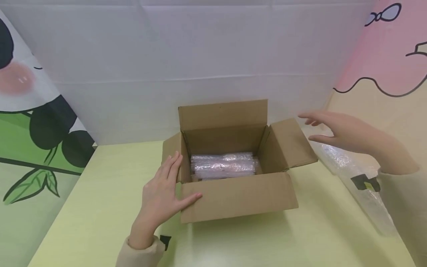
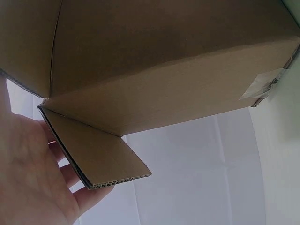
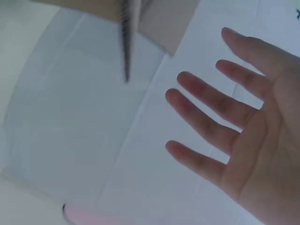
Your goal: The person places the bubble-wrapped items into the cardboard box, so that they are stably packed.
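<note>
A cardboard box (image 1: 237, 196) stands on the table with its four flaps folded outward. Inside lies a bubble-wrapped bundle (image 1: 227, 167). My left hand (image 1: 161, 193) rests against the near left corner of the box. Its fingers are stretched along the left flap (image 1: 171, 146) and its thumb lies on the front flap. In the left wrist view the fingers pass behind a small flap (image 2: 96, 147), partly hidden by it. My right hand (image 1: 333, 128) hovers off the right flap (image 1: 293, 142), fingers spread and palm bare in the right wrist view.
Clear bubble wrap (image 1: 343, 167) lies along the right side of the table, partly hidden under the right forearm. A white cloth backdrop (image 1: 200, 48) rises behind the box, with printed panels at left and right. The pale yellow-green table (image 1: 110, 196) extends around the box.
</note>
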Available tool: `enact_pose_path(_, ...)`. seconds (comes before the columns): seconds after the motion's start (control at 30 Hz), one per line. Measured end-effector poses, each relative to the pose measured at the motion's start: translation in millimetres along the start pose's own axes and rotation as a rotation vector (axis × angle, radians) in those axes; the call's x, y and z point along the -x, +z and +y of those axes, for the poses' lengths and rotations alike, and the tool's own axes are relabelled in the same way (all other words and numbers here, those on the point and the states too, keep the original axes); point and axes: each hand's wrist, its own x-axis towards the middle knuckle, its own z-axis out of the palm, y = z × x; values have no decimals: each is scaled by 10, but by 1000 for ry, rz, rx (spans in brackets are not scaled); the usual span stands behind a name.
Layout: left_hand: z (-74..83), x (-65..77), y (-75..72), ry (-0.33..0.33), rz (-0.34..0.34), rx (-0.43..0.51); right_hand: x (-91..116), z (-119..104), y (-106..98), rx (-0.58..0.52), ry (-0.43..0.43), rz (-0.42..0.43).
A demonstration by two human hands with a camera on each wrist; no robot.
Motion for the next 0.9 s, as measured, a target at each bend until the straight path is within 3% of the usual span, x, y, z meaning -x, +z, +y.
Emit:
enact_pose_path(0.17, -3, 7, -7, -2, -2, -5, 324, 393, 143, 32, 145, 16)
enact_pose_path(0.33, -11, 8, 6, 3, 11, -4, 626, 802, 376, 68, 275, -72)
enact_pose_path(0.63, -6, 18, 16, 8, 12, 0, 1130, 1303, 880, 3, 349, -165)
enact_pose_path(0.9, -6, 10, 12, 24, 33, 0, 1302, 1475, 1055, -56, 423, -193)
